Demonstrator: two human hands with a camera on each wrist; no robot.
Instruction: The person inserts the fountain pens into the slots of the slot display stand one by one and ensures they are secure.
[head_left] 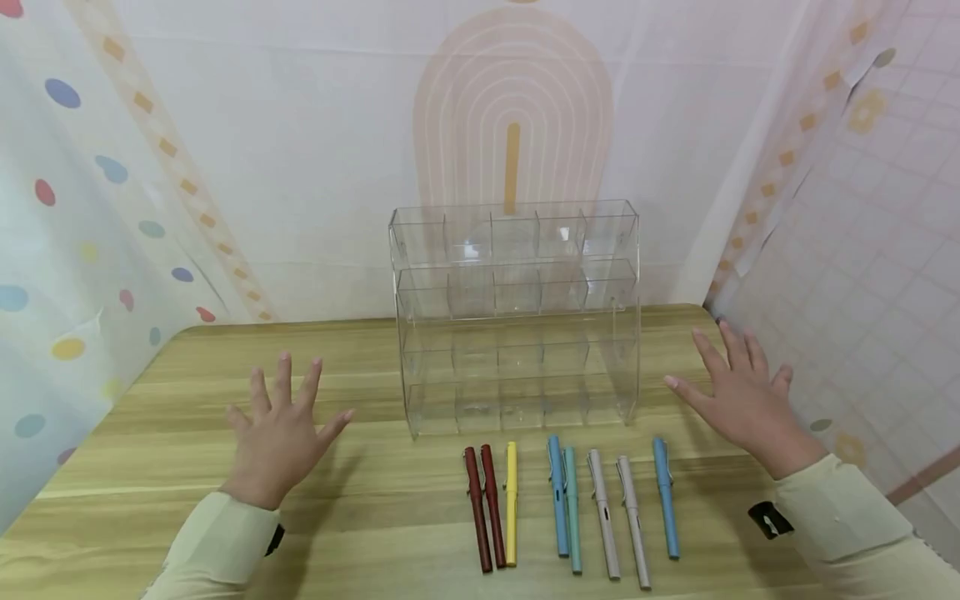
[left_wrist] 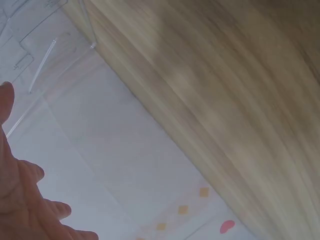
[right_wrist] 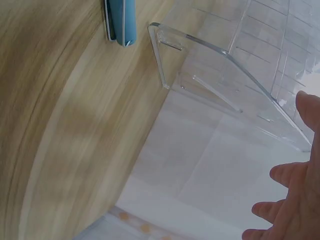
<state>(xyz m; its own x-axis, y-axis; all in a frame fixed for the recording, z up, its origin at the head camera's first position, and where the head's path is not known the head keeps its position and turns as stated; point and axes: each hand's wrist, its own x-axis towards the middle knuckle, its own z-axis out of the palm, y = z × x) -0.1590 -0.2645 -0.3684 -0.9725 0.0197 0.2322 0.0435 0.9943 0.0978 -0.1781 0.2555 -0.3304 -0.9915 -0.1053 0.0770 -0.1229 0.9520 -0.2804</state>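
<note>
My left hand (head_left: 276, 442) is spread with straight fingers over the table's left side, holding nothing. On the other side, my right hand (head_left: 750, 404) is spread as well, nothing in it. Between them stands a clear acrylic pen rack (head_left: 517, 329) with tiers split into compartments. In front of it lie two dark red pens (head_left: 477, 508), a yellow pen (head_left: 512, 504), a blue pen (head_left: 557, 496), a teal pen (head_left: 573, 510), two grey pens (head_left: 603, 514) and another blue pen (head_left: 666, 498), nearest my right hand. The right wrist view shows the rack's side panel (right_wrist: 220, 50).
The wood-grain table (head_left: 360, 533) ends at a patterned cloth backdrop (head_left: 300, 167) behind the rack. Printed cloth also hangs on the left (head_left: 97, 242) and right (head_left: 870, 225). Black wrist straps (head_left: 771, 520) show at both sleeves.
</note>
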